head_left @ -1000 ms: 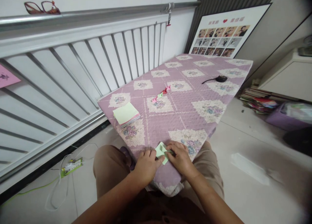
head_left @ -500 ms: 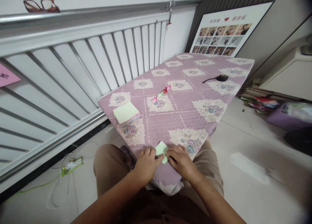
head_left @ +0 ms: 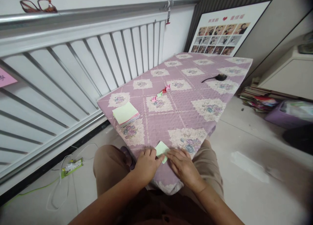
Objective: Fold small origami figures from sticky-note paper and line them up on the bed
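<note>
A small pale green sheet of folded paper (head_left: 161, 149) lies on the cloth-covered table near the corner closest to me. My left hand (head_left: 146, 163) holds its left side, with the thumb pressed on the lower part and the fingers curled beside the edge. From the right, the fingertips of my right hand (head_left: 182, 164) press on the paper's right edge, close to the left thumb. Further up the table sit several small folded paper pieces (head_left: 160, 94) in pink, green and red, in a slanting row. A stack of square paper (head_left: 126, 113), light green on top, rests at the left edge.
The purple floral tablecloth (head_left: 181, 120) covers a table ending in a narrow corner between my knees. A black object with a thin tail (head_left: 220, 77) lies at the far right. A white radiator (head_left: 80, 65) runs along the left; a power strip (head_left: 72, 167) is on the floor.
The right hand's fingers have straightened and flattened over the paper's right edge. A raised flap near the lower middle now looks pressed down. The left hand stays nearly in place.
</note>
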Demonstrator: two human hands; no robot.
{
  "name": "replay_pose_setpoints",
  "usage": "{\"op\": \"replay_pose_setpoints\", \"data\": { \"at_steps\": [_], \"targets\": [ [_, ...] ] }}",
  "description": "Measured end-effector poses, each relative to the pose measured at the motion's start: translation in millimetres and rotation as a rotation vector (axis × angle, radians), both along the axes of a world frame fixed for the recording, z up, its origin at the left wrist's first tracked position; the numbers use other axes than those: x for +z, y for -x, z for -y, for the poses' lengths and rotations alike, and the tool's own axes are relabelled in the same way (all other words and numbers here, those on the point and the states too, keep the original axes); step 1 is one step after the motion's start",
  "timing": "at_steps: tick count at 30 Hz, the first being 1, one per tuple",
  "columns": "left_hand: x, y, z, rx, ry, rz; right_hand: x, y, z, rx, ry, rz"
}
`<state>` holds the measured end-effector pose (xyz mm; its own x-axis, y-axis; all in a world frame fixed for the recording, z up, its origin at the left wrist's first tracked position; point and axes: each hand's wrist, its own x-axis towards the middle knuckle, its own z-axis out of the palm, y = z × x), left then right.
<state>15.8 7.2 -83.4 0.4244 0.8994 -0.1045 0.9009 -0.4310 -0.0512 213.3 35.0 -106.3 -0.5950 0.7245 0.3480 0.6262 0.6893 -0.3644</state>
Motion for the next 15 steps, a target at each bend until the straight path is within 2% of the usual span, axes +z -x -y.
{"op": "replay_pose_setpoints", "data": {
  "at_steps": [4,8,12,15],
  "targets": [
    [-0.6,0.1,3.7,0.001,0.039,0.009,-3.9,3.7,8.3,0.005,0.003,0.059],
    [-1.8,3.8,11.3,-0.009,0.059,0.024,-7.3,-2.3,9.8,-0.08,0.018,0.056],
    [-4.0,5.0,18.9,-0.006,0.058,0.029,0.8,0.0,3.4,-0.153,0.043,0.065],
    [-5.9,3.3,23.4,0.012,0.059,0.038,9.1,11.9,-5.9,-0.266,0.112,0.124]
  ]
}}
